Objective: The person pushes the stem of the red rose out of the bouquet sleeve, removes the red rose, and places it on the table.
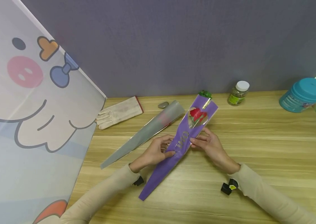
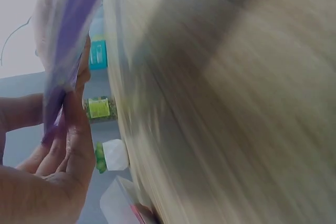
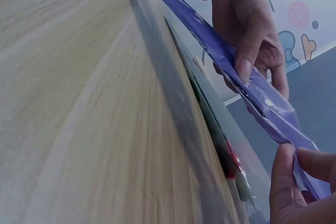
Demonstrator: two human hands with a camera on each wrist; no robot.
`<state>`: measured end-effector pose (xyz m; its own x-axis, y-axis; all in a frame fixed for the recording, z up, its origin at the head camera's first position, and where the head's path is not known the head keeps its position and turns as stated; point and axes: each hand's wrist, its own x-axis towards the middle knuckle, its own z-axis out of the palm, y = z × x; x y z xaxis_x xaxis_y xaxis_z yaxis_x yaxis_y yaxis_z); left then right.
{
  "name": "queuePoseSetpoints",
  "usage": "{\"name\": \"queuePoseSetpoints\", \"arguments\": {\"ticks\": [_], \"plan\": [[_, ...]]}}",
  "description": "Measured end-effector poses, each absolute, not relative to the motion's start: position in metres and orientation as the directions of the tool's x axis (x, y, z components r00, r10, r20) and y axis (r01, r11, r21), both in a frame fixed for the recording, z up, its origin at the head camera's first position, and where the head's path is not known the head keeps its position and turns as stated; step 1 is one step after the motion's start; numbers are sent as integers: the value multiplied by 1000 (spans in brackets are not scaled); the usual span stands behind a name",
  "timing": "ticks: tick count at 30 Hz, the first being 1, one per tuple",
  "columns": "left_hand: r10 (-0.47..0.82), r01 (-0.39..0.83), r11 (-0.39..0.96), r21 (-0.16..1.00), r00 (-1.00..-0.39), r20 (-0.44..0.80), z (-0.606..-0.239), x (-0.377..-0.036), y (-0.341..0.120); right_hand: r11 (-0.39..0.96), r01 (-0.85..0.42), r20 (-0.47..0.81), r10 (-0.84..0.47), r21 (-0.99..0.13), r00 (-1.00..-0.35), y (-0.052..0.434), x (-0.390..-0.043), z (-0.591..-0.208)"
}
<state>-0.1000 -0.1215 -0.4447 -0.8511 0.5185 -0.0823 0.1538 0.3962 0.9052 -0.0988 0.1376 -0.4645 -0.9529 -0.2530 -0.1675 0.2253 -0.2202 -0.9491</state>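
A red rose in a purple wrapping sleeve [image 1: 186, 137] with a clear window lies slantwise between my two hands, raised off the table. My left hand [image 1: 158, 152] pinches the sleeve near its middle, thumb on top and fingers beneath. On the opposite edge, higher up, my right hand [image 1: 209, 147] pinches it between thumb and fingers. The right wrist view shows the purple sleeve [image 3: 210, 45] stretched between both hands. To its left on the table rests a second rose in a grey sleeve [image 1: 144, 137], its red bloom showing dimly through.
At the back left lie a white work glove [image 1: 120, 112] with red trim and a grey stone [image 1: 163, 105]. A small green plant [image 1: 205, 94] in a white pot [image 2: 115, 155] stands behind the purple sleeve. Further right are a white-lidded jar [image 1: 237, 93] and a turquoise tub [image 1: 300, 95].
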Motion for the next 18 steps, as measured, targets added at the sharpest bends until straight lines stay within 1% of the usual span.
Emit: {"name": "queuePoseSetpoints", "arguments": {"ticks": [8, 18], "plan": [[557, 193, 371, 908, -829, -52, -445, -99, -114, -174, 192, -156, -200, -966, -967, 135, -98, -465], [626, 219, 332, 917, -779, -40, -447, -99, -109, -165, 175, -150, -153, -971, -977, 131, -99, -466]]}}
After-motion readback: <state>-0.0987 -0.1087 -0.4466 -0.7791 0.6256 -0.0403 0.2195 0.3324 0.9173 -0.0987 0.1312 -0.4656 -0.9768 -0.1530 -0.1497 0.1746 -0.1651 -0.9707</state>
